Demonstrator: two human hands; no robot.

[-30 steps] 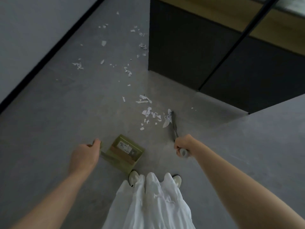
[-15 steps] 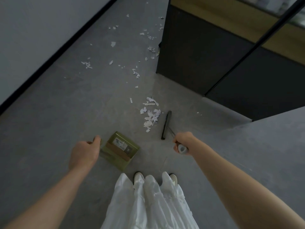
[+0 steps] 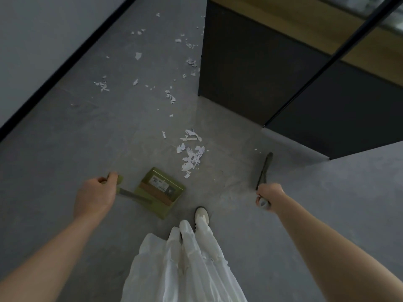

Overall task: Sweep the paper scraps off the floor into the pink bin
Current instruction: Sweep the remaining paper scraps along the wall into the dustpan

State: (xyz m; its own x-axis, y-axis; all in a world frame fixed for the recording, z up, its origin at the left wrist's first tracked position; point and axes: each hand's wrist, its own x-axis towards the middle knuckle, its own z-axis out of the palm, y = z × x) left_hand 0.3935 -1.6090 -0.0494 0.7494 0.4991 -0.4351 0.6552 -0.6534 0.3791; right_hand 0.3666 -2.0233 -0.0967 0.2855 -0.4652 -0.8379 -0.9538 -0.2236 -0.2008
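Dustpan [image 3: 160, 190] handle gripped by left hand [image 3: 94, 198]; brush [image 3: 263, 171] clenched in right hand [image 3: 269, 194]. Scrap pile [image 3: 192, 155] at 12 o'clock of pan; best swept with low short strokes toward pan lip.

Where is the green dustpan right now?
The green dustpan sits on the grey floor low in the head view, held by the left hand, just short of the nearest paper scraps.

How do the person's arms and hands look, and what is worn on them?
Both forearms are bare: no sleeves show. The left hand and the right hand wear no gloves, and no watch, ring or bracelet is visible.
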